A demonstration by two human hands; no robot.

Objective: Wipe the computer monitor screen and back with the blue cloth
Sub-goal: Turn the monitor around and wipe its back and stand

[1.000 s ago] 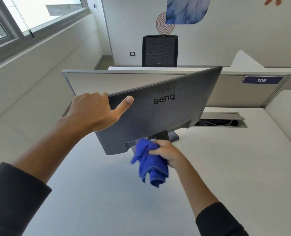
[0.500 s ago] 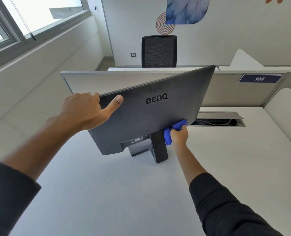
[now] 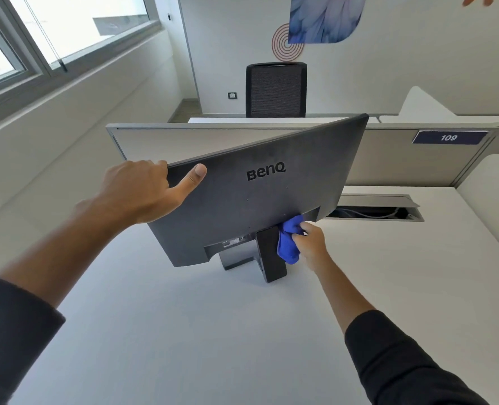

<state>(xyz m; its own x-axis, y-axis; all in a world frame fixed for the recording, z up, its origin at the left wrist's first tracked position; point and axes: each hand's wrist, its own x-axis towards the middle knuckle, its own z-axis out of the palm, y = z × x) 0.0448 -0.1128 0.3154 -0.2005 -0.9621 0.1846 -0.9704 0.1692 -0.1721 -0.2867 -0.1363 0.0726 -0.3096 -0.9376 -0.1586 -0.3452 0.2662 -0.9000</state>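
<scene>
Cloth [image 3: 288,242] bunched in right fingers [image 3: 302,230] against monitor [image 3: 260,197]; left fingers [image 3: 157,165] grip its top.

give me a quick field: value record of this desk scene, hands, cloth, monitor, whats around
monitor: back faces the camera, tilted, stand on the white desk
left hand: grips the monitor's top left corner, thumb on the back
right hand: holds the blue cloth
blue cloth: bunched, against the lower back beside the stand neck
behind: grey partition, black chair, open cable tray
</scene>
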